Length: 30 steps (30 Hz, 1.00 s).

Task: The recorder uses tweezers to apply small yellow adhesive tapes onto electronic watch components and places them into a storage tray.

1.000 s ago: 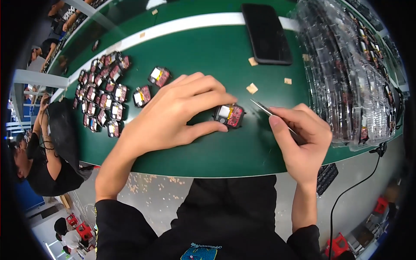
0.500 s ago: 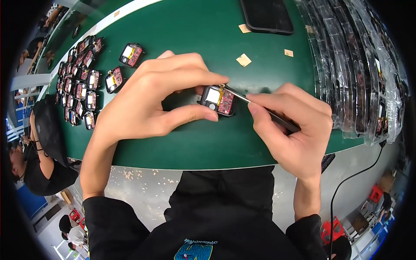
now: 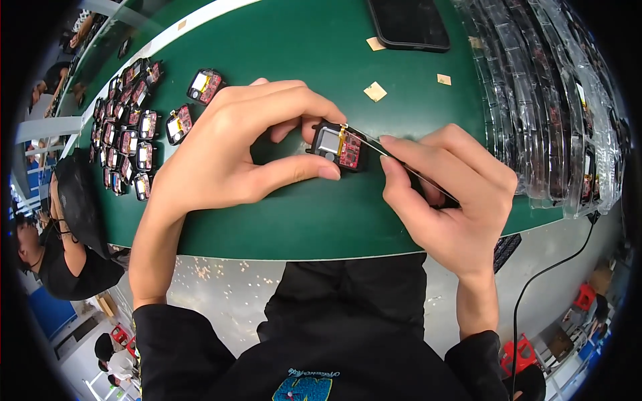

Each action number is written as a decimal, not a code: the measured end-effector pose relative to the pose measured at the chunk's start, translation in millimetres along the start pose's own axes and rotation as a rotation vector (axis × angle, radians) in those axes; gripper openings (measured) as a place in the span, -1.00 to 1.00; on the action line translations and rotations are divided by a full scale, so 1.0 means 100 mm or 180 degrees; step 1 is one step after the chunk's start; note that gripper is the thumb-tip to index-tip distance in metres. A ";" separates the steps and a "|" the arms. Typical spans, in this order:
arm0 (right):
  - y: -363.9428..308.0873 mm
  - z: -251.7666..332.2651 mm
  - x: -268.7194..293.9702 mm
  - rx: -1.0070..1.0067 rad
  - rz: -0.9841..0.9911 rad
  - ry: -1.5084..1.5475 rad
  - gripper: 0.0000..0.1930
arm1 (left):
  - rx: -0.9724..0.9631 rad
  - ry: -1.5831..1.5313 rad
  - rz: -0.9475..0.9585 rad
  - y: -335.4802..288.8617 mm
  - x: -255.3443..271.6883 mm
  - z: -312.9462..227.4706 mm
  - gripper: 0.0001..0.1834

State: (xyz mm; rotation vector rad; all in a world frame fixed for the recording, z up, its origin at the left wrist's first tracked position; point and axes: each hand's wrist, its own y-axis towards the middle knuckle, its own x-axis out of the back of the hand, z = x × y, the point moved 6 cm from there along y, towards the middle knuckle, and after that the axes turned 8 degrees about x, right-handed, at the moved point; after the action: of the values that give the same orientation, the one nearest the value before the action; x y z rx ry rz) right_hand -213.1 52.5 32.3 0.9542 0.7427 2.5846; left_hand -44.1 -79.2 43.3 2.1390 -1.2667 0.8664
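A small black device case (image 3: 339, 146) with a red circuit board, a silvery rectangular part and yellow tape lies under my hands. My left hand (image 3: 231, 144) grips it, thumb at the near edge and index finger at the far edge. Slim metal tweezers (image 3: 372, 142) are pinched in my right hand (image 3: 458, 190). Their tip touches or hovers over the yellow tape near the far edge of the case; contact is hard to tell. Two similar open cases, one (image 3: 205, 85) farther back and another (image 3: 178, 124) nearer, rest beyond my left hand.
Many more such cases (image 3: 127, 140) cluster at the left of the green table (image 3: 301, 230). A black phone (image 3: 409, 25) lies at the back, with small tan paper squares (image 3: 375, 91) nearby. Stacked clear plastic trays (image 3: 535, 107) stand at the right. A person (image 3: 70, 247) sits at the left.
The case has tilted slightly in my left hand, and its silvery part now looks greyer. The tweezers have turned, showing a thinner profile. My right hand has shifted only a little.
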 end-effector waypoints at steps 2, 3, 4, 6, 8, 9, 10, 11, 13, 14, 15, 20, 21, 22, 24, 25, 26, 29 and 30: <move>0.00 0.01 -0.02 0.0098 -0.0020 -0.0082 -0.71 | 0.0020 -0.0023 -0.0005 -0.01 0.00 0.02 -0.42; 0.00 0.02 -0.02 0.0096 -0.0013 -0.0083 -0.71 | 0.0034 -0.0055 0.0022 -0.01 0.00 0.04 -0.42; 0.01 0.02 -0.02 0.0079 0.0006 -0.0075 -0.72 | 0.0048 -0.0087 0.0050 -0.01 0.00 0.06 -0.42; 0.02 0.04 -0.01 0.0064 0.0032 -0.0050 -0.73 | -0.0047 -0.0177 0.0137 0.00 0.02 0.12 -0.42; 0.03 0.00 0.03 -0.0222 0.0105 0.0334 -0.75 | -0.0127 -0.0256 0.0223 0.00 0.04 0.15 -0.42; 0.02 -0.02 0.02 -0.0284 0.0174 0.0405 -0.76 | -0.0086 -0.0287 0.0321 0.01 0.04 0.17 -0.41; 0.02 -0.03 0.02 -0.0290 0.0175 0.0420 -0.76 | -0.0045 -0.0317 0.0419 0.01 0.03 0.17 -0.41; 0.02 -0.04 0.01 -0.0274 0.0220 0.0441 -0.76 | 0.0030 -0.0312 0.0423 0.00 0.03 0.17 -0.41; 0.01 -0.05 0.02 -0.0284 0.0260 0.0429 -0.76 | 0.0037 -0.0310 0.0441 0.02 0.03 0.16 -0.40; 0.01 -0.05 0.02 -0.0321 0.0262 0.0446 -0.76 | 0.0051 -0.0294 0.0446 0.02 0.02 0.17 -0.40; 0.01 -0.05 0.02 -0.0349 0.0263 0.0468 -0.76 | 0.0050 -0.0298 0.0453 0.02 0.03 0.16 -0.40; 0.01 -0.06 0.01 -0.0264 0.0241 0.0452 -0.77 | -0.0117 -0.0302 0.0372 0.02 0.02 0.15 -0.39; 0.01 -0.05 0.01 -0.0242 0.0284 0.0456 -0.77 | -0.0113 -0.0304 0.0377 0.02 0.02 0.15 -0.39; 0.01 -0.05 0.00 -0.0248 0.0284 0.0459 -0.77 | -0.0124 -0.0292 0.0390 0.02 0.01 0.15 -0.38; 0.00 -0.07 -0.01 -0.0304 0.0255 0.0491 -0.78 | -0.0131 -0.0283 0.0408 0.02 0.01 0.15 -0.38; 0.00 -0.07 -0.01 -0.0311 0.0255 0.0493 -0.78 | -0.0070 -0.0280 0.0448 0.02 0.00 0.15 -0.39; 0.00 -0.07 -0.01 -0.0284 0.0260 0.0480 -0.78 | -0.0011 -0.0278 0.0489 0.02 -0.01 0.16 -0.40; 0.01 -0.05 0.00 -0.0223 0.0269 0.0430 -0.79 | -0.0046 -0.0255 0.0489 0.05 0.00 0.11 -0.43; 0.02 -0.05 -0.01 -0.0170 0.0278 0.0405 -0.79 | -0.0036 -0.0257 0.0491 0.05 0.00 0.12 -0.43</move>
State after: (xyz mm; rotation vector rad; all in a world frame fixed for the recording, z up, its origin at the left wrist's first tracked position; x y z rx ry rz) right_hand -215.5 48.8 29.7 0.8302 0.6739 2.7477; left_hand -45.4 -89.1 35.6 2.1079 -1.4901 0.8397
